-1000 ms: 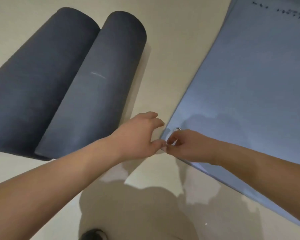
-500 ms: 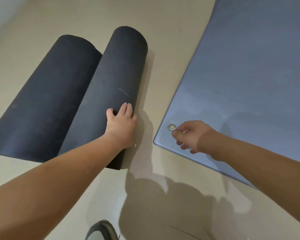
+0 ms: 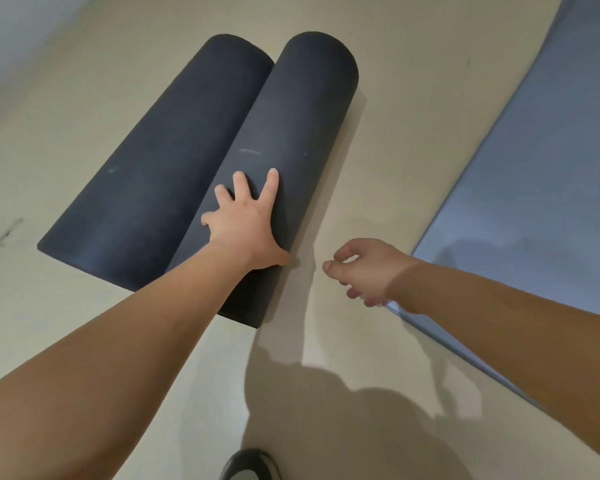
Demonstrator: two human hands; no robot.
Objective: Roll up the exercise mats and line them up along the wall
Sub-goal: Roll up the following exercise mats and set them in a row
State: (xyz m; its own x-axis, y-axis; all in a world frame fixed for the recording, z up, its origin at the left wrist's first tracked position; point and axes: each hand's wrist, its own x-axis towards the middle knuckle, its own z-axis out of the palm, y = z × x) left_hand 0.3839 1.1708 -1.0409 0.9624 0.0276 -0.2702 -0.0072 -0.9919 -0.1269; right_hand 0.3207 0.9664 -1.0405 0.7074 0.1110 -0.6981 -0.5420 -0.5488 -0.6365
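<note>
Head view: left hand [image 3: 246, 221] flat on right rolled mat [image 3: 288, 140]; right hand [image 3: 364, 268] apart.

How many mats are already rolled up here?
2. The left dark grey rolled foam mat lies on the floor; the right dark grey rolled foam mat touches it, under the left hand. The blue-grey flat mat isn't rolled.

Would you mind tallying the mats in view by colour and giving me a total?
Dark, rolled up: 2, the left roll and the right roll, which the left hand rests on.
Blue-grey, lying flat: 1, the flat mat.
Total: 3 mats.
</note>
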